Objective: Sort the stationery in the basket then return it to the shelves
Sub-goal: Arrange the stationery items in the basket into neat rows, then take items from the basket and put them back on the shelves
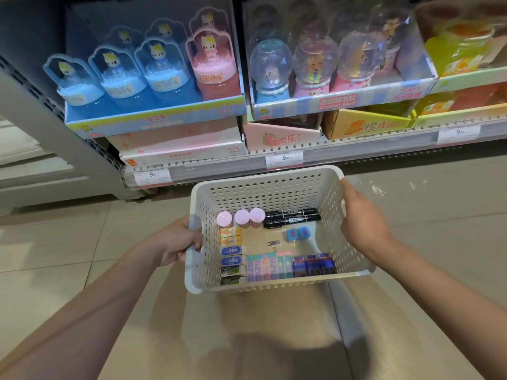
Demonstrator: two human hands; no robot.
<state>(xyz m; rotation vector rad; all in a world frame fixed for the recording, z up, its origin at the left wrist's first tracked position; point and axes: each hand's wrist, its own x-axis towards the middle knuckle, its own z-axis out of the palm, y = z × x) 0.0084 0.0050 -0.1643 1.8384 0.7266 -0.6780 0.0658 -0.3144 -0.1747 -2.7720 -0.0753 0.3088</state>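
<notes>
Both hands are on a white perforated basket (274,187), held out over the tiled floor (411,215) in the lower middle of the frame. The left hand (178,239) is clamped on the left rim, fingers curled over the edge into the basket. The right hand (365,223) is pressed against the right wall near the top rim, thumb up along the edge; looks like it's gripping the basket too.

Inside, the stuff is pretty tidy already. Three pink round-capped bottles (241,216) stand in a row at the back left, with two black markers (292,217) lying side by side just right of them. Two little blue sharpeners (297,233) sit near the middle. Down the left wall there's a column of small boxed erasers (232,255): orange ones at top, blue in the middle, dark green at the bottom. Along the near wall runs a row of pastel boxes (267,267), and right of those some dark blue boxes (314,266).

Across the top of the frame is the shelf (356,153) with 9.90 price tags, loaded with blue and pink slime jars (153,75) in the upper left and globe-shaped Crystal Mud toys (312,64) in the upper middle.
</notes>
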